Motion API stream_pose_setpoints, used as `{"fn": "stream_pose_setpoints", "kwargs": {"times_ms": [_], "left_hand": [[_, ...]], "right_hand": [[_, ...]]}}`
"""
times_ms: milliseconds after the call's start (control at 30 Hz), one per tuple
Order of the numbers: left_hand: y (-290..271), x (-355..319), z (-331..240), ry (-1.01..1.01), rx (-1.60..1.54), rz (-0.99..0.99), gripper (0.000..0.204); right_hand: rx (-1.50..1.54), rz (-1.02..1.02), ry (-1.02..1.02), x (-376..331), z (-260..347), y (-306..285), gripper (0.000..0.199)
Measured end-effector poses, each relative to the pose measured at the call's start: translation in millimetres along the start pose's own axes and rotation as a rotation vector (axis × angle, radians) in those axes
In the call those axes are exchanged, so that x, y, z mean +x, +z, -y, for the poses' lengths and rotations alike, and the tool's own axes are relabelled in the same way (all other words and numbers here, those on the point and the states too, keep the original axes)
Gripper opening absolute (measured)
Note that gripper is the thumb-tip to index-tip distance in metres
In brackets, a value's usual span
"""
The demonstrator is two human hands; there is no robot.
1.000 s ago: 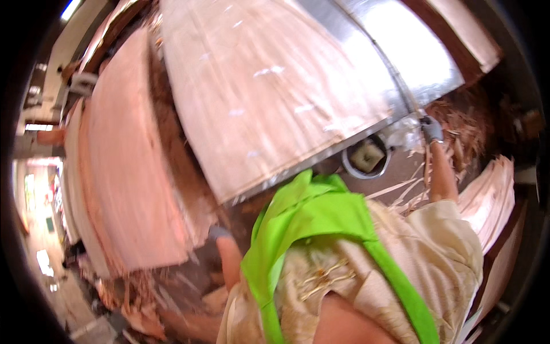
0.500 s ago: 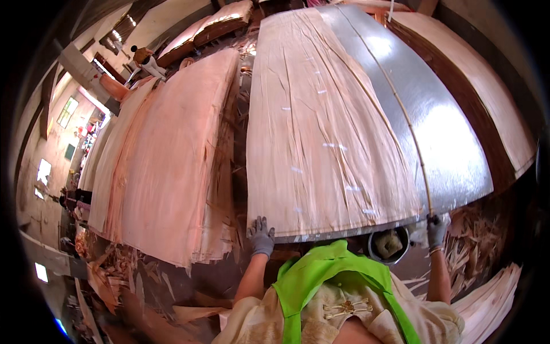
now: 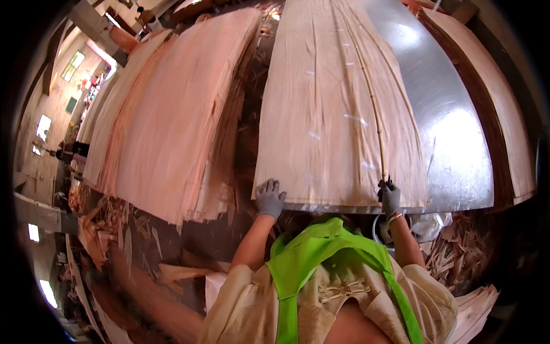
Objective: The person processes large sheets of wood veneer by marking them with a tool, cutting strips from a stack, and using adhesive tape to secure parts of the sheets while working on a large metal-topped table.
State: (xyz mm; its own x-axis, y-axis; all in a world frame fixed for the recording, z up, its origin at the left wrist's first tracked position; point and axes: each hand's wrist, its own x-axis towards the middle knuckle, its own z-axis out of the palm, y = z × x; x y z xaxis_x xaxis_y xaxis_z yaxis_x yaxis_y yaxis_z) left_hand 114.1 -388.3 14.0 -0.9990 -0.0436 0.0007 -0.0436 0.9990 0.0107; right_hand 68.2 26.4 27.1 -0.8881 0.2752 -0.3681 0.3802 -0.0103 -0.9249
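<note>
A long sheet of pale wood veneer (image 3: 321, 126), creased lengthwise, covers the left part of a shiny metal-topped table (image 3: 452, 137). My left hand (image 3: 270, 199), in a grey glove, lies on the sheet's near left corner with its fingers stretched out. In my right hand (image 3: 390, 196), gloved too, is the near end of a long thin bamboo stick (image 3: 375, 114). The stick runs away from me over the veneer, left of the sheet's right edge. Folds in the veneer show on both sides of the stick.
To the left stands a tall stack of pinkish veneer sheets (image 3: 177, 120). Another stack (image 3: 487, 86) lines the table's right side. Below the table's near edge, a bucket (image 3: 376, 229) sits partly behind my right arm, by clear plastic (image 3: 432, 225). Veneer scraps (image 3: 458, 252) litter the floor.
My right hand has swung the bamboo stick leftward, from the bare metal onto the veneer. The sheet's creases look fewer. My left hand stays at the corner.
</note>
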Motion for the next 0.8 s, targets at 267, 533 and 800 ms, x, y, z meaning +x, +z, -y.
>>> {"fn": "stream_pose_setpoints", "kwargs": {"times_ms": [267, 533, 800], "left_hand": [[-13, -2, 79, -0.331, -1.072, -0.074, 0.038], [26, -40, 233, -0.567, -1.051, 0.192, 0.04], [70, 21, 291, -0.356, -1.137, 0.231, 0.035]], "right_hand": [[-0.784, -0.201, -0.62, -18, -24, 25, 0.028], [-0.185, 0.378, 0.134, -104, 7, 260, 0.032], [-0.66, 0.394, -0.013, -60, 34, 431, 0.027]]}}
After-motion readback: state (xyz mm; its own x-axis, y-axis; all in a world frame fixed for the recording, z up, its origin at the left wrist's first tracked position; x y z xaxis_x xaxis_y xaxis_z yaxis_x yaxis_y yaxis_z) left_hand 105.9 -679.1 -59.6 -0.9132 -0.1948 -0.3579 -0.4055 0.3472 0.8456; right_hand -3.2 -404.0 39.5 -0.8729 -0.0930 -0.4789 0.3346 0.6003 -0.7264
